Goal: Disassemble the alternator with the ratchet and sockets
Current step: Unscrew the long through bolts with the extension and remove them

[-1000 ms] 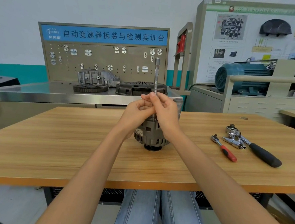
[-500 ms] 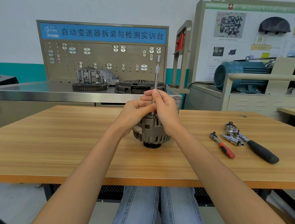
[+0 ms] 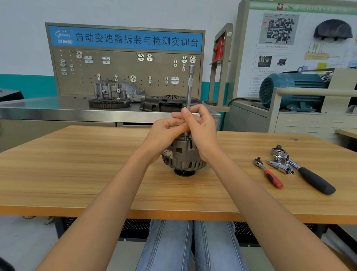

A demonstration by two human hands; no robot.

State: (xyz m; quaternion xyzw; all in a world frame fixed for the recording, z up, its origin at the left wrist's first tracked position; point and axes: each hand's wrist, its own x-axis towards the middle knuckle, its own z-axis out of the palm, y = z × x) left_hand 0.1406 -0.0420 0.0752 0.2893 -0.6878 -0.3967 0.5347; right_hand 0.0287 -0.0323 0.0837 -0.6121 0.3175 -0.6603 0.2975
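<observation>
Since the earlier frames the two hands have been kept together on the upright extension bar (image 3: 190, 86), with only a slight change in how the fingers are wrapped around it; the bar and the alternator (image 3: 184, 156) have not been shifted. The alternator is stood on its pulley end near the middle of the wooden bench (image 3: 84, 170), partly hidden behind both hands. The extension bar is held vertical above it, its lower end reaching down to the top of the alternator, though the point of contact is hidden by the fingers. The bar is pinched low on its shaft by the right hand (image 3: 199, 129), whose grip is closed around the metal with thumb and fingertips. The left hand (image 3: 165, 134) is pressed against the right from the side, its grip also closed on the bar just below. To the right, well apart from the alternator, a small ratchet with a red handle (image 3: 270, 174) is laid on the bench, with a cluster of chrome sockets (image 3: 280, 165) just beside it and a larger ratchet with a black handle (image 3: 312, 178) beyond. Behind the bench a steel counter with a pegboard panel (image 3: 122, 74) can be seen, and a teal electric motor (image 3: 291, 90) is mounted further right.
</observation>
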